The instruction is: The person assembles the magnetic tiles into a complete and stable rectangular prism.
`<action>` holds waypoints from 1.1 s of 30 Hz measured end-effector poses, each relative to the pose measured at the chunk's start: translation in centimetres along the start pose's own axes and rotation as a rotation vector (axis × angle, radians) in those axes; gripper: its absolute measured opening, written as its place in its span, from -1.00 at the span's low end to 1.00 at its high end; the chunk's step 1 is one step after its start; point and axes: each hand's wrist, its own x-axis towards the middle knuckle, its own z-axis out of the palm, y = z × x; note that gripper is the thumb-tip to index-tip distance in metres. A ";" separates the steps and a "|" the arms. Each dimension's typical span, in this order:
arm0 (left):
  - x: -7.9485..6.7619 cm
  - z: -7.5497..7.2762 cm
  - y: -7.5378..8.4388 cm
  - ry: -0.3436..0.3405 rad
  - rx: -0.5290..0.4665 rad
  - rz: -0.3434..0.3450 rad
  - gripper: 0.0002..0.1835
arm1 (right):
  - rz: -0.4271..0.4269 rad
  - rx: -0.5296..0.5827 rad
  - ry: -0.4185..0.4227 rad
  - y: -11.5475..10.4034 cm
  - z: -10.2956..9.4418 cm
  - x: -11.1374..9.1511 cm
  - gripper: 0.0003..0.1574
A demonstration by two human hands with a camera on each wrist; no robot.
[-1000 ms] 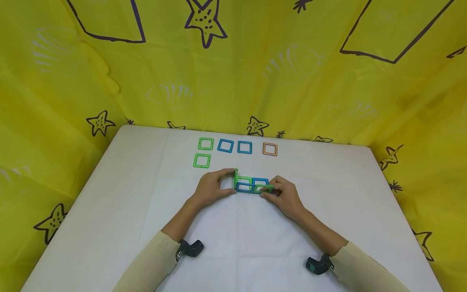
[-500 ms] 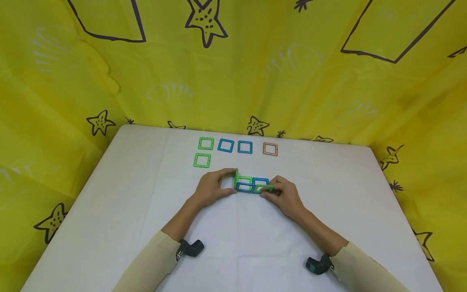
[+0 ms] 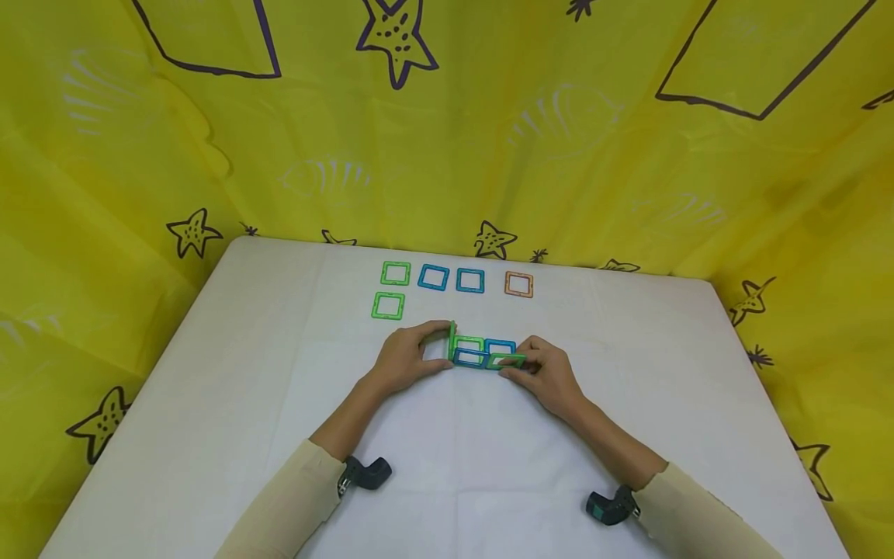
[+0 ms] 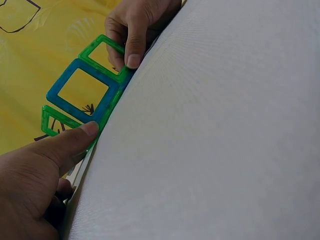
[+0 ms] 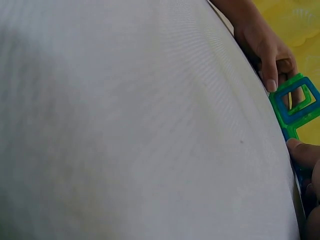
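Square magnetic tiles with see-through centres form a small low structure on the table in the head view. My left hand (image 3: 401, 359) grips the upright green tile (image 3: 451, 341) at its left end, thumb at the near edge, fingers at the far one. On the front side stands a blue tile (image 4: 62, 80), and beside it a green tile (image 4: 91, 46). My right hand (image 3: 552, 376) pinches that green tile at the right end. Behind them are another green tile (image 3: 469, 338) and a blue tile (image 3: 500, 341). Fingers hide part of the right end.
Loose tiles lie behind the structure: a green one (image 3: 384, 273), two blue ones, a left (image 3: 433, 266) and a right (image 3: 471, 270), an orange one (image 3: 519, 273) and a nearer green one (image 3: 388, 294). A yellow curtain (image 3: 447, 155) hangs behind the white table (image 3: 461, 466).
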 end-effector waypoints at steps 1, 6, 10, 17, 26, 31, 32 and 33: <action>0.0 0.0 0.0 -0.001 0.000 -0.001 -0.31 | 0.000 0.001 0.000 0.0 0.0 0.0 -0.89; 0.0 0.0 0.0 -0.006 -0.004 0.006 -0.31 | -0.002 0.002 0.000 0.0 0.0 0.0 -0.89; 0.0 -0.1 0.0 -0.009 -0.005 0.009 -0.31 | -0.006 0.004 0.001 0.0 0.0 0.0 -0.89; 0.1 0.0 0.0 -0.012 0.001 0.010 -0.31 | -0.015 -0.009 0.007 -0.1 0.0 0.0 -0.87; 0.0 -0.1 0.1 -0.011 -0.005 0.011 -0.31 | -0.016 -0.021 0.002 0.0 0.1 -0.1 -0.86; 0.0 0.0 0.0 -0.009 -0.004 0.009 -0.31 | -0.017 -0.026 -0.003 0.0 0.1 0.0 -0.86; 0.0 0.0 -0.1 -0.009 -0.004 0.010 -0.31 | -0.017 -0.027 -0.004 0.0 0.1 0.0 -0.86; 0.0 0.0 -0.1 -0.009 -0.004 0.011 -0.31 | -0.015 -0.026 -0.005 0.0 0.0 0.0 -0.85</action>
